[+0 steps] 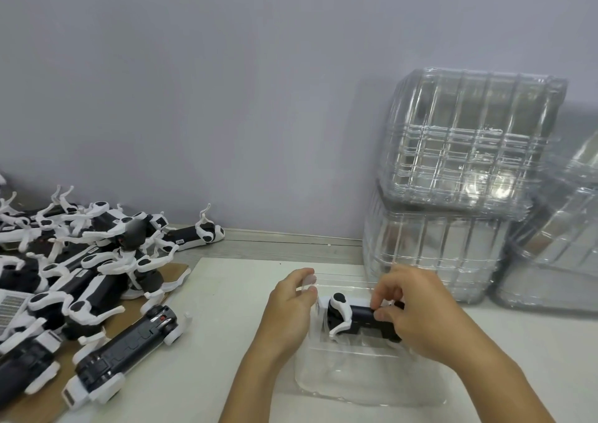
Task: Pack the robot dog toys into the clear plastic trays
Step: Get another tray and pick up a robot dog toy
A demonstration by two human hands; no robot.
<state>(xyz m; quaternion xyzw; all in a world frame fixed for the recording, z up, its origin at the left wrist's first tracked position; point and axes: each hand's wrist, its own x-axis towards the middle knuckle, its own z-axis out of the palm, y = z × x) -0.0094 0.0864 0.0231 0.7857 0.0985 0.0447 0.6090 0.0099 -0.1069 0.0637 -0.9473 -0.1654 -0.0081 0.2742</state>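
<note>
Two tall stacks of clear plastic trays (466,170) rise just beyond the right hand, one stack resting on the other, with a further stack (559,248) leaning farther to that hand's right. Well off to the left of the left hand, a heap of black-and-white robot dog toys (84,260) sprawls over a sheet of brown cardboard (126,319), legs sticking out every way; the nearest loose dog (126,354) lies on its back at the heap's edge, underside and wheels showing. Under both hands spreads a white tabletop (226,325), and on it, directly beneath them, sits a single clear tray (365,380) with its near part bare. Between the hands, in the far part of that tray, lies one robot dog toy (352,319), black body with white legs, stretched sideways. The right hand (417,312) curls over the toy's right end, fingers and thumb pinching its body. The left hand (291,306) sits at the tray's left side with fingers bent, thumb and fingertips closed on something pale and blurred at the tray's far left corner; whether that is the tray's edge or a part of the toy cannot be told.
</note>
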